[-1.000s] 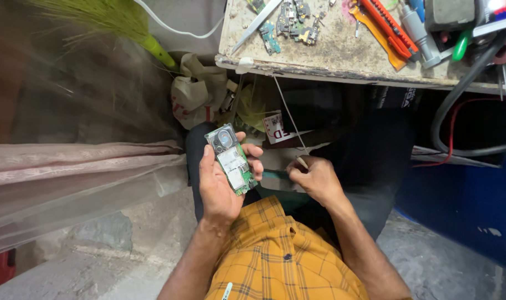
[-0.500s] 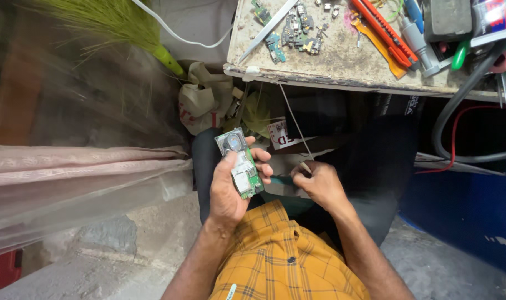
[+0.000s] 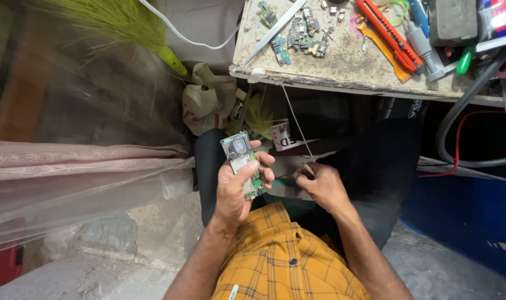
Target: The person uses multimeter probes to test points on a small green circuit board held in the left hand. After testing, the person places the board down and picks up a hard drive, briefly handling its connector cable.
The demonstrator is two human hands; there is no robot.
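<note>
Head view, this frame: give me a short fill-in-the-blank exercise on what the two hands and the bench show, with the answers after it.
1. The left hand holds up an opened phone whose round ____ lens sits at its top end.
2. The right hand pinches a thin tool low in the lap, on the ____ side of the phone.
3. On the workbench above lies an ____ utility knife.
4. The person's shirt is yellow with a ____ pattern.

Missing words: camera; right; orange; checked

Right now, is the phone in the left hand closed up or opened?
Opened. The phone in the left hand has no back cover: green circuit board and camera module lie exposed.
</note>
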